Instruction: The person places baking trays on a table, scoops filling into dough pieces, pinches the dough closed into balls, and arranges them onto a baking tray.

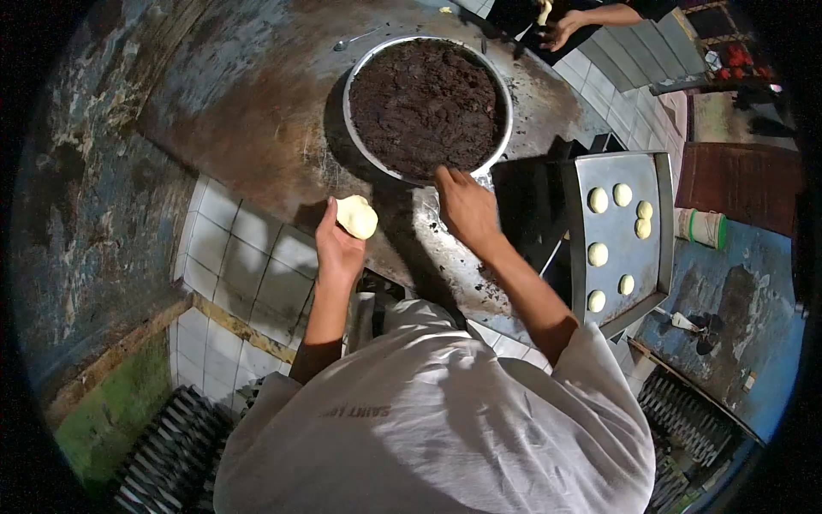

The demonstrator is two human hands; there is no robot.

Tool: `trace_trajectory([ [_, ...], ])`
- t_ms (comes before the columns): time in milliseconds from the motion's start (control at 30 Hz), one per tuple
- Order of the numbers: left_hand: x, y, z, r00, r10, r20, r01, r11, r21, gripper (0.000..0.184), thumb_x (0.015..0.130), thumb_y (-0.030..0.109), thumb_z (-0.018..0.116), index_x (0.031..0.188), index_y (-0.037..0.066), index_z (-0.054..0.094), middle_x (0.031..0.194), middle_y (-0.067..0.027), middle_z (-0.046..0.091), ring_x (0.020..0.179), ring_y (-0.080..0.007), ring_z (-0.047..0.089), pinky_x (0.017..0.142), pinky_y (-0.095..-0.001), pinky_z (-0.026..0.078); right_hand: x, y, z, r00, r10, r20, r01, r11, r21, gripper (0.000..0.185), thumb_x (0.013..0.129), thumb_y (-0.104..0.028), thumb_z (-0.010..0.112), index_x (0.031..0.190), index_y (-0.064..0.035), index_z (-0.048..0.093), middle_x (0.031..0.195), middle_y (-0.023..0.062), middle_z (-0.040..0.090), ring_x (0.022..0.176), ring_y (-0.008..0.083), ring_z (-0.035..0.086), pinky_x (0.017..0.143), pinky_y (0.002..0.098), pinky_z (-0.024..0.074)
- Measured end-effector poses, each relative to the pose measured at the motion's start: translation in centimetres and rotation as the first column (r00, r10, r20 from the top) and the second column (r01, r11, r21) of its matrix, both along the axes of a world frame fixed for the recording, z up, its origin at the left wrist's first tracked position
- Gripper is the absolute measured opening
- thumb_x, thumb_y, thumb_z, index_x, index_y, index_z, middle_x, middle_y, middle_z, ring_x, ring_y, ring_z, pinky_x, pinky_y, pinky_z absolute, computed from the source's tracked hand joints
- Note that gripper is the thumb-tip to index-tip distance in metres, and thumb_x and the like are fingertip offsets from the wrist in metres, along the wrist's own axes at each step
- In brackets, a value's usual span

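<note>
A flattened piece of pale yellow dough (357, 218) lies in my left hand (339, 248), held on the fingers with the thumb along its edge. My right hand (465, 206) is at the near rim of a large round metal basin (349, 128), its fingertips bent down at the edge of the dark brown crumbly filling (426, 107). Whether those fingers hold any filling is hidden by the back of the hand. To the right, a metal baking tray (629, 257) carries several small round dough balls (597, 254), two of them touching.
The worn table (257, 111) has dark crumbs near the basin and a spoon (347, 43) at its far side. Another person's hand (561, 31) holds dough at the top right. A green-rimmed container (709, 230) stands beyond the tray. Woven crates (175, 450) sit low at left.
</note>
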State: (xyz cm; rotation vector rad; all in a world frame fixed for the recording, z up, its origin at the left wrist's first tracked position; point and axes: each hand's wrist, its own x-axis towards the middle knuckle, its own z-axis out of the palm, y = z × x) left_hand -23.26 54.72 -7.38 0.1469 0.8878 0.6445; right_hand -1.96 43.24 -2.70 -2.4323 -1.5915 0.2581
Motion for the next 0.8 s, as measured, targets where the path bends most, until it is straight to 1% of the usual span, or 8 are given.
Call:
trace_trajectory([
  [133, -1.1, 1.8, 1.0, 0.987, 0.095, 0.131, -0.097, 0.995, 0.013, 0.043, 0.101, 0.040, 0.061, 0.123, 0.004, 0.058, 0.121, -0.0115, 0.067, 0.114, -0.0260, 0.063, 0.102, -0.0422, 0.049, 1.2, 4.9, -3.7, 0.977, 0.119, 0.175, -0.126, 0.992, 0.028, 0.013, 0.093, -0.012, 0.056, 0.102, -0.0069, 0.064, 0.091, 0.0092, 0.070, 0.087, 0.0263, 0.070, 0.067, 0.0378, 0.0579],
  [233, -2.3, 2.4, 0.1, 0.976, 0.125, 0.175, -0.123, 0.992, -0.023, 0.044, 0.101, 0.039, 0.060, 0.124, 0.002, 0.058, 0.125, -0.0135, 0.066, 0.118, -0.0281, 0.061, 0.106, -0.0438, 0.047, 1.6, 6.4, -3.3, 0.991, 0.129, 0.020, -0.116, 0.940, -0.320, 0.017, 0.092, -0.017, 0.060, 0.101, -0.0042, 0.067, 0.091, 0.0162, 0.072, 0.085, 0.0284, 0.072, 0.069, 0.0398, 0.0580],
  [400, -1.7, 1.4, -1.2, 0.984, 0.120, 0.130, -0.125, 0.992, 0.028, 0.039, 0.101, 0.029, 0.060, 0.127, 0.001, 0.057, 0.126, -0.0142, 0.066, 0.119, -0.0288, 0.062, 0.107, -0.0433, 0.047, 6.0, 4.5, -8.8, 0.987, 0.039, -0.155, -0.050, 0.996, -0.069, 0.012, 0.082, -0.013, 0.069, 0.086, -0.0014, 0.069, 0.083, 0.0173, 0.071, 0.075, 0.0268, 0.069, 0.068, 0.0387, 0.0552],
  [433, -1.2, 1.0, -0.6, 0.989, 0.097, 0.108, -0.100, 0.995, 0.028, 0.037, 0.101, 0.027, 0.059, 0.127, 0.000, 0.058, 0.125, -0.0141, 0.066, 0.118, -0.0285, 0.062, 0.107, -0.0429, 0.048, 6.1, 3.7, -6.4, 0.763, -0.034, -0.646, 0.004, 0.999, -0.047, 0.010, 0.083, -0.010, 0.069, 0.087, -0.0018, 0.068, 0.080, 0.0111, 0.069, 0.073, 0.0202, 0.066, 0.067, 0.0345, 0.0522],
  [467, -0.6, 0.4, -0.1, 0.993, 0.074, 0.086, -0.077, 0.997, 0.029, 0.036, 0.101, 0.025, 0.058, 0.126, 0.000, 0.058, 0.124, -0.0140, 0.067, 0.117, -0.0282, 0.063, 0.106, -0.0425, 0.049, 6.1, 2.7, -3.9, 0.311, -0.068, -0.948, 0.056, 0.997, -0.053, 0.008, 0.084, -0.008, 0.068, 0.088, -0.0023, 0.067, 0.077, 0.0049, 0.067, 0.071, 0.0136, 0.062, 0.066, 0.0302, 0.0493],
  [500, 0.0, -0.1, -0.2, 0.997, 0.034, 0.076, -0.038, 0.997, 0.063, 0.036, 0.101, 0.025, 0.057, 0.126, -0.001, 0.059, 0.124, -0.0145, 0.067, 0.118, -0.0283, 0.063, 0.105, -0.0424, 0.049, 5.7, 1.2, -1.8, 0.282, -0.091, -0.955, 0.005, 0.996, -0.094, 0.005, 0.087, -0.007, 0.068, 0.090, -0.0040, 0.066, 0.076, -0.0032, 0.061, 0.071, 0.0067, 0.054, 0.065, 0.0251, 0.0434],
  [667, 4.6, -6.5, 4.1, 0.963, -0.133, 0.236, 0.135, 0.991, 0.011, 0.035, 0.103, 0.023, 0.056, 0.126, -0.002, 0.058, 0.125, -0.0143, 0.065, 0.117, -0.0267, 0.062, 0.105, -0.0416, 0.049, 0.8, -7.8, 2.9, 0.124, 0.000, -0.992, 0.222, 0.975, 0.028, 0.010, 0.092, -0.008, 0.073, 0.088, -0.0063, 0.064, 0.080, -0.0044, 0.061, 0.073, 0.0042, 0.051, 0.067, 0.0231, 0.0411],
  [800, 7.6, -12.9, 3.9, 0.919, -0.264, 0.294, 0.286, 0.958, -0.032, 0.037, 0.106, 0.026, 0.052, 0.129, -0.003, 0.055, 0.125, -0.0152, 0.064, 0.117, -0.0274, 0.062, 0.106, -0.0418, 0.049, -2.1, -15.9, -3.0, 0.272, 0.013, -0.962, 0.503, 0.850, 0.154, 0.012, 0.089, -0.004, 0.075, 0.087, -0.0038, 0.064, 0.083, -0.0029, 0.063, 0.079, 0.0056, 0.053, 0.072, 0.0240, 0.0433],
])
